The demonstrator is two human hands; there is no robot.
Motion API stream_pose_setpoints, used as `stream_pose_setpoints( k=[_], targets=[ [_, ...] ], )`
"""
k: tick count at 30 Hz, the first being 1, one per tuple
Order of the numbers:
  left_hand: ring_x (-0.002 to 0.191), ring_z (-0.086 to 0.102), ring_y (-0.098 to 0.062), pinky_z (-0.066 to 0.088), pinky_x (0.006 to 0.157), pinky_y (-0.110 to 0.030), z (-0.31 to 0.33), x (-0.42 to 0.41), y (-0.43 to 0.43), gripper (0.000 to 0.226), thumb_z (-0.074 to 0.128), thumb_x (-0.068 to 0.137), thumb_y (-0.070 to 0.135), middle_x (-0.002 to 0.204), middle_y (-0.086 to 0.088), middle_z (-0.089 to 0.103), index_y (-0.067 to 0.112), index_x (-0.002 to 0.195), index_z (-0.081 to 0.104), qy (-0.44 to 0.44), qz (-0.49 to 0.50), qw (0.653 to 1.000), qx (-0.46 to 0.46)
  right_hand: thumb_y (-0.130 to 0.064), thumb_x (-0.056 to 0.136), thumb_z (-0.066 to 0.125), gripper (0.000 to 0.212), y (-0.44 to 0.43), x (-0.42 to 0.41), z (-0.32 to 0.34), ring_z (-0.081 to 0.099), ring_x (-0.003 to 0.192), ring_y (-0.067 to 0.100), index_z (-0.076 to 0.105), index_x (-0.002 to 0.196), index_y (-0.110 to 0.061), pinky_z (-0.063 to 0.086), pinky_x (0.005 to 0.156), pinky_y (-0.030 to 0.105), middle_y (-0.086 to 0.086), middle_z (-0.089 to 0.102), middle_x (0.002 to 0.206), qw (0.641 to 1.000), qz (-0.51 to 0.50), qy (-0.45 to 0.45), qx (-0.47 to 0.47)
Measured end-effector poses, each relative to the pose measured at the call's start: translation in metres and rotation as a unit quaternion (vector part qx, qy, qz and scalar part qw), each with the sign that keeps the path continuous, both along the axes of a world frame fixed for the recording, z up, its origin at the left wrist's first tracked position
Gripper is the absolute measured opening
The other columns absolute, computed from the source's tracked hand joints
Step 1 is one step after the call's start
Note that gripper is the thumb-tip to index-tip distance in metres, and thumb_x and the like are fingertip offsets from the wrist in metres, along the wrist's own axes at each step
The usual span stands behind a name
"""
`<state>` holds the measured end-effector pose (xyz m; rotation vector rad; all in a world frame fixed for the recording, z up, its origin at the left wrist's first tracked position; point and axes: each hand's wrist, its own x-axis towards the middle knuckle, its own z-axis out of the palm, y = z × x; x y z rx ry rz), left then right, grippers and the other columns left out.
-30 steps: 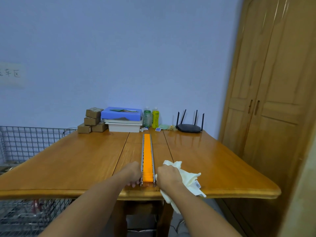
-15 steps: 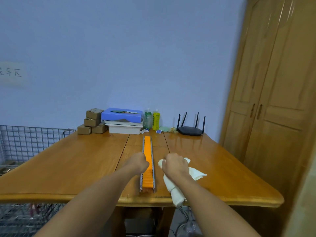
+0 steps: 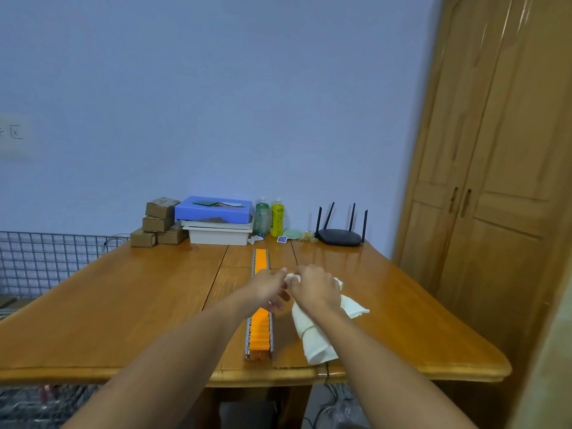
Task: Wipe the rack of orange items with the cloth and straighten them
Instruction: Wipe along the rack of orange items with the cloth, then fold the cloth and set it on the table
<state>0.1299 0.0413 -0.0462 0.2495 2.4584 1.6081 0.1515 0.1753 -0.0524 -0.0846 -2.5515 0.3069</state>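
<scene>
A long metal rack filled with a row of orange items runs down the middle of the wooden table, from the near edge toward the back. My left hand lies across the rack's middle and hides that stretch. Its fingertips reach the edge of the white cloth; blur hides whether they pinch it. Just right of the rack, my right hand grips the bunched cloth, whose loose end trails on the table toward me.
At the table's back stand small cardboard boxes, a blue box on a white tray, two bottles and a black router. A wire cage is on the left, a wooden wardrobe on the right.
Both hands have slid along the rack away from me, from its near end to its middle. My left hand has crossed over the rack toward the cloth.
</scene>
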Motion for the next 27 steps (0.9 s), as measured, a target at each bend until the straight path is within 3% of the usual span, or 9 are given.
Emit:
stream_pose_setpoints(
  k=[7, 9, 12, 15, 18, 20, 22, 24, 27],
  targets=[
    [0.093, 0.072, -0.028, 0.062, 0.078, -0.042, -0.004, -0.012, 0.025, 0.038, 0.061, 0.099, 0.046, 0.104, -0.011, 0.073, 0.015, 0.120, 0.057, -0.095, -0.004, 0.973, 0.208, -0.038, 0.093, 0.048, 0.023, 0.007, -0.006, 0.002, 0.061, 0.090, 0.025, 0.064, 0.097, -0.022, 0.048, 0.068, 0.036, -0.001, 0.060, 0.097, 0.995, 0.049, 0.010, -0.081],
    [0.093, 0.070, -0.030, 0.060, 0.077, -0.042, -0.007, -0.021, 0.029, 0.042, 0.065, 0.097, 0.044, 0.108, -0.013, 0.072, 0.013, 0.124, 0.056, -0.101, 0.006, 0.968, 0.229, -0.042, 0.090, 0.047, 0.031, 0.017, -0.012, 0.000, 0.060, 0.100, 0.016, 0.067, 0.111, -0.030, 0.050, 0.078, 0.036, -0.009, 0.062, 0.107, 0.982, 0.109, -0.018, -0.153],
    [0.103, 0.068, -0.032, 0.057, 0.095, -0.049, -0.007, -0.032, 0.032, 0.034, 0.062, 0.099, 0.033, 0.115, -0.014, 0.070, 0.010, 0.123, 0.055, -0.080, 0.052, 0.969, 0.226, -0.039, 0.091, 0.045, 0.042, 0.032, -0.018, 0.001, 0.054, 0.110, 0.000, 0.059, 0.131, -0.039, 0.047, 0.093, 0.032, -0.017, 0.058, 0.128, 0.930, 0.181, -0.035, -0.317],
    [0.108, 0.066, -0.032, 0.055, 0.094, -0.049, -0.004, -0.041, 0.034, 0.028, 0.060, 0.101, 0.029, 0.118, -0.013, 0.068, 0.011, 0.122, 0.056, -0.073, 0.082, 0.963, 0.247, -0.028, 0.097, 0.047, 0.039, 0.046, -0.020, 0.002, 0.057, 0.103, 0.002, 0.054, 0.135, -0.037, 0.050, 0.083, 0.026, -0.012, 0.056, 0.130, 0.904, 0.114, 0.032, -0.410],
    [0.109, 0.069, -0.033, 0.053, 0.100, -0.054, 0.001, -0.048, 0.040, 0.027, 0.060, 0.101, 0.028, 0.118, -0.014, 0.072, 0.011, 0.122, 0.060, -0.082, 0.074, 0.952, 0.286, -0.049, 0.094, 0.057, 0.058, 0.059, -0.019, -0.004, 0.053, 0.121, 0.020, 0.043, 0.146, -0.027, 0.049, 0.097, 0.040, -0.001, 0.044, 0.146, 0.899, -0.016, 0.023, -0.436],
    [0.110, 0.068, -0.033, 0.052, 0.103, -0.054, 0.007, -0.047, 0.043, 0.024, 0.057, 0.102, 0.027, 0.117, -0.013, 0.072, 0.012, 0.121, 0.061, -0.086, 0.070, 0.944, 0.310, -0.069, 0.085, 0.059, 0.086, 0.065, -0.022, -0.017, 0.048, 0.130, 0.030, 0.035, 0.152, -0.021, 0.044, 0.102, 0.046, 0.004, 0.040, 0.152, 0.866, -0.037, -0.053, -0.496],
    [0.112, 0.067, -0.033, 0.051, 0.104, -0.054, 0.009, -0.049, 0.047, 0.024, 0.056, 0.103, 0.027, 0.117, -0.012, 0.072, 0.012, 0.122, 0.061, -0.092, 0.070, 0.938, 0.326, -0.083, 0.075, 0.056, 0.096, 0.070, -0.022, -0.030, 0.060, 0.118, 0.032, 0.044, 0.146, -0.019, 0.050, 0.095, 0.048, 0.007, 0.059, 0.137, 0.785, 0.020, -0.130, -0.605],
    [0.112, 0.066, -0.033, 0.050, 0.105, -0.053, 0.008, -0.053, 0.050, 0.023, 0.057, 0.103, 0.029, 0.118, -0.011, 0.071, 0.014, 0.120, 0.060, -0.100, 0.070, 0.936, 0.330, -0.083, 0.078, 0.053, 0.084, 0.073, -0.017, -0.036, 0.071, 0.100, 0.031, 0.060, 0.129, -0.016, 0.057, 0.083, 0.045, 0.011, 0.075, 0.109, 0.698, 0.087, -0.171, -0.690],
    [0.105, 0.066, -0.030, 0.054, 0.097, -0.048, 0.002, -0.060, 0.056, 0.017, 0.057, 0.103, 0.033, 0.113, -0.011, 0.069, 0.017, 0.110, 0.058, -0.093, 0.093, 0.943, 0.307, -0.072, 0.088, 0.053, 0.066, 0.078, -0.021, -0.042, 0.073, 0.095, 0.030, 0.066, 0.117, -0.014, 0.057, 0.083, 0.043, 0.012, 0.076, 0.101, 0.661, 0.127, -0.176, -0.718]
  ],
)
